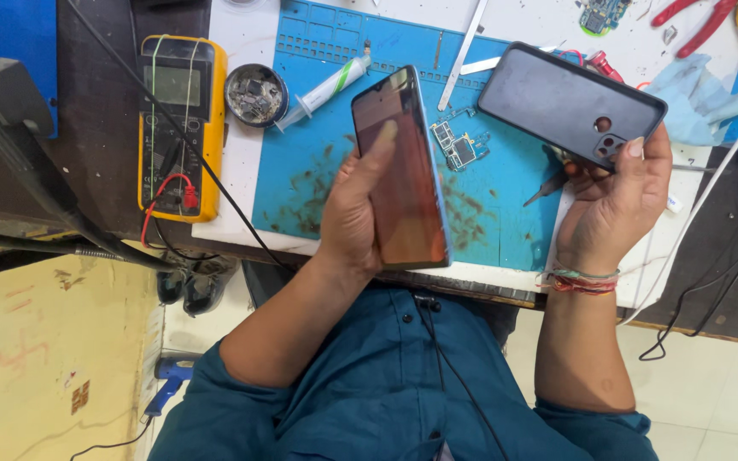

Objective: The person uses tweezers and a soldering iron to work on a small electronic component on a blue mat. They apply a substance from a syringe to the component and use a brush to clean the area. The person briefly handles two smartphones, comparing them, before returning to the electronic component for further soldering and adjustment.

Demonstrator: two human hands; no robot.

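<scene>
The left hand (354, 218) grasps a smartphone (401, 171) by its long edge, thumb laid flat on the dark, unlit screen and fingers hidden behind the body. The phone is lifted above the bench, screen facing the camera, over the near part of a blue repair mat (318, 162) stained with brown smudges.

The right hand (612, 205) holds a dark phone case (570, 104) by its near corner, fingers curled under it and the thumb against its edge beside the camera cutouts. The case is tilted, raised over the far right corner of the mat. A band of coloured threads (582, 282) circles that wrist.

On the mat between the 2 hands lies a small circuit board (457, 147). Near the right hand's fingers, a black-tipped tool (547, 189) pokes out; whether the hand touches it cannot be told. A syringe (328, 88) lies at the mat's far left edge, just beside a round tin of small parts (255, 95). A yellow multimeter (181, 124) with red and black leads sits left of the mat. Metal tweezers (463, 53) rest at the far edge, and red-handled pliers (695, 19) lie at the far right of the bench (241, 43).
</scene>
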